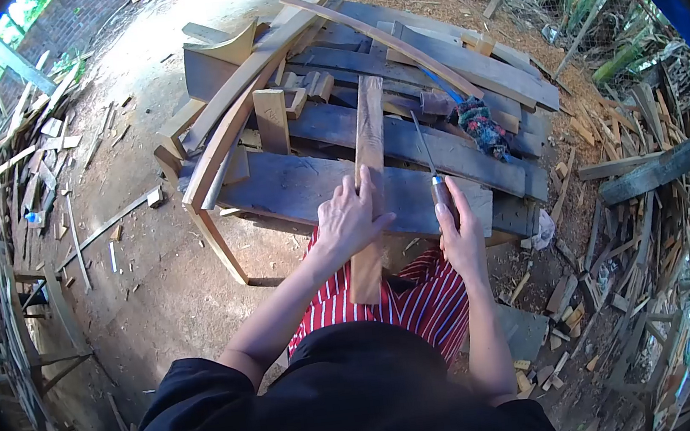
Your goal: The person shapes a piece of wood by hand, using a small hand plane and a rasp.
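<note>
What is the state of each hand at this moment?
Left hand: pressed on the narrow board, fingers spread.
Right hand: closed around the handle of a thin-bladed tool.

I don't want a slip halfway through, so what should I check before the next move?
1. Left hand on the narrow plank: ok.
2. Right hand around the tool's handle: ok.
3. Blade apart from the left hand: ok.
4. Near end of the plank backed by the bench: not ok, it juts past the edge over the lap.
5. Bench free of loose things: not ok, patterned cloth and wood pieces lie there.
6. Blade sharpness: cannot tell.
</note>
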Demonstrator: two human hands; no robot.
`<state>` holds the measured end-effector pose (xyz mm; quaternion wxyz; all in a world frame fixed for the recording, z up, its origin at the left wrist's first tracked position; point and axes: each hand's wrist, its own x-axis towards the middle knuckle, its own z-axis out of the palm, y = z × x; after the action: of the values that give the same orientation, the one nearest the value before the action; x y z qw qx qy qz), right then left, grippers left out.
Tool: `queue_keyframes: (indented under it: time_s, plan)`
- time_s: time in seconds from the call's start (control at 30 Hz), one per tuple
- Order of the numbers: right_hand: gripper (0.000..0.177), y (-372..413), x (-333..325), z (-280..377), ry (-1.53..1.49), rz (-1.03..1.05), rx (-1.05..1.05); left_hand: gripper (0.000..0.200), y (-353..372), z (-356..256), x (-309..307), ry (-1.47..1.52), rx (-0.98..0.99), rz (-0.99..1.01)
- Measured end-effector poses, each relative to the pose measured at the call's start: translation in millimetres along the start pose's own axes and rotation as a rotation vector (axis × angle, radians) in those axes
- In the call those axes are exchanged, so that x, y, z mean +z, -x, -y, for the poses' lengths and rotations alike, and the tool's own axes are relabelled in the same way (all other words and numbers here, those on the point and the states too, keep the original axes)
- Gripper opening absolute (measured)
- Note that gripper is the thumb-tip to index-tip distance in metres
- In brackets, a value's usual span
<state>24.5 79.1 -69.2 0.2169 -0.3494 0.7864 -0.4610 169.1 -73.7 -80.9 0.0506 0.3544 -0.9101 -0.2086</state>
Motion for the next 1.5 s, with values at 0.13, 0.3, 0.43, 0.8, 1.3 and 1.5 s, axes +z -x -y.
queue_keyframes:
  time_s: [0.13, 0.3, 0.43, 0.8, 1.3, 1.5]
  plan:
    - [0.052, -20.1, 14.5, 7.8, 0.214, -0.061, -0.134, 0.062, -29.3, 10.5, -5.5, -0.093, 0.084, -0.123]
    - [0.052, -43.6, 37.6, 16.1, 0.402, -0.104, -0.242, 0.054, -135.7, 18.6, 20.9, 0.132, -0.081, -0.47]
    - [0.063, -54.4, 48.3, 15.3, 0.609, -0.085, -0.215, 0.051, -163.9, 12.7, 46.5, 0.134, -0.182, -0.516]
    - [0.066, -56.7, 46.4, 20.5, 0.742, 0.022, -0.203, 0.057, -152.4, 22.9, 35.4, 0.194, -0.085, -0.347]
    - [0.051, -91.6, 56.7, 38.3, 0.583, 0.137, -0.123, 0.056, -160.2, 19.1, 41.3, 0.15, -0.172, -0.363]
    - [0.05, -107.6, 64.1, 41.6, 0.692, 0.13, -0.067, 0.057, -163.0, 11.8, 48.6, 0.133, -0.215, -0.421]
